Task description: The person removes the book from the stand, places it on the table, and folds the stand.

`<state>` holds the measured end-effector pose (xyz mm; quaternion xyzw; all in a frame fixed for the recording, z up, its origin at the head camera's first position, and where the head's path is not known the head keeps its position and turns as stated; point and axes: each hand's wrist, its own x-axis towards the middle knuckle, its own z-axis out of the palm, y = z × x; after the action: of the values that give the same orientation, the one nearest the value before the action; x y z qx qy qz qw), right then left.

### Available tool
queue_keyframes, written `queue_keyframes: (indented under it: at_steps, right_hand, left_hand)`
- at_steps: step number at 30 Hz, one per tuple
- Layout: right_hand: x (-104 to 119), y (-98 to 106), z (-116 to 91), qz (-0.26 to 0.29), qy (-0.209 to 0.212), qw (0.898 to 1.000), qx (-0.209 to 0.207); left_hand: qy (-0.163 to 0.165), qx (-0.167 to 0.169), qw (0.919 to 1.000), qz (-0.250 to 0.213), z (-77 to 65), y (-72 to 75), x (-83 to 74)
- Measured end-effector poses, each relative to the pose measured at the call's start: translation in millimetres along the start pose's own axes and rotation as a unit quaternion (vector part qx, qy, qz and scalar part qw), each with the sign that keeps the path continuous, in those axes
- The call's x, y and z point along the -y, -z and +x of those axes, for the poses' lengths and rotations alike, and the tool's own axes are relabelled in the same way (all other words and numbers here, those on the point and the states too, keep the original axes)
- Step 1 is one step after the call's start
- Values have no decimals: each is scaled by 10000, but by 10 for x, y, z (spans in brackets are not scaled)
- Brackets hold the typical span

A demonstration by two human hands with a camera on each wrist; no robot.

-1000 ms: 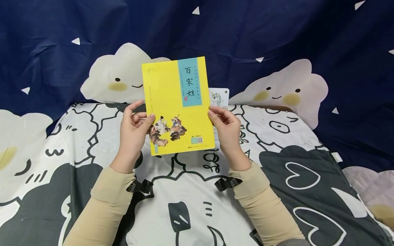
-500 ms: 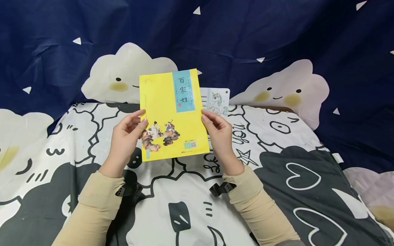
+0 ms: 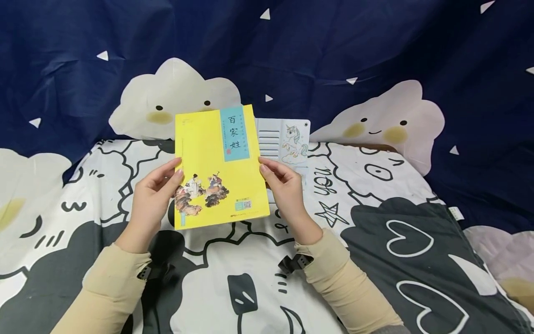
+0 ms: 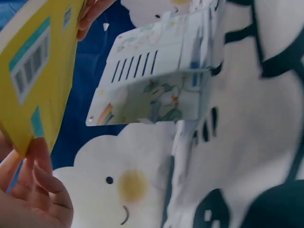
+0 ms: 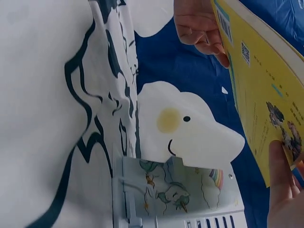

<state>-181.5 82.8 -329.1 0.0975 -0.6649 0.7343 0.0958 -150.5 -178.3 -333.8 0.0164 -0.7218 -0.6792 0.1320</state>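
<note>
A thin yellow book (image 3: 208, 160) is held up in front of me, its cover facing me, slightly tilted. The cover bears a blue title panel and small painted figures. My left hand (image 3: 152, 199) pinches its left edge between thumb and fingers. On the right edge, my right hand (image 3: 287, 195) pinches in the same way. Barcodes show on the back cover in the left wrist view. Behind the book, and partly hidden by it, is a white slotted stand (image 3: 295, 141) with a unicorn print; its projecting panels (image 4: 156, 102) show in the left wrist view.
A sheet (image 3: 242, 250) with black-and-white cartoon prints covers the surface below. Dark blue cloth (image 3: 308, 41) with cloud faces and white triangles hangs behind. A small black device (image 3: 294, 263) is strapped to the right wrist.
Both hands have moved the book down and to the left, keeping hold of its side edges. More of the white stand shows to the book's right.
</note>
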Motion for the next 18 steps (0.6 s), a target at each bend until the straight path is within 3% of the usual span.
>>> queue_keyframes:
  at_steps: [3,9,14,18]
  right_hand:
    - [19,-33,-36,-58,-21,9997,249]
    - [41,-130,-112,-109,-13,9976,682]
    - [35,-262,-152,-34,-33,9959,903]
    - [17,-365,-177,0,-61,9949,1010]
  left_hand:
    - [38,-103,9991,-417,-60,65,59]
    - [75,-340,9966,-741,-137,207,149]
    - [222,-234,9914,-1265,-172,360,173]
    - [312,-141,9895,-1403,-178,483,186]
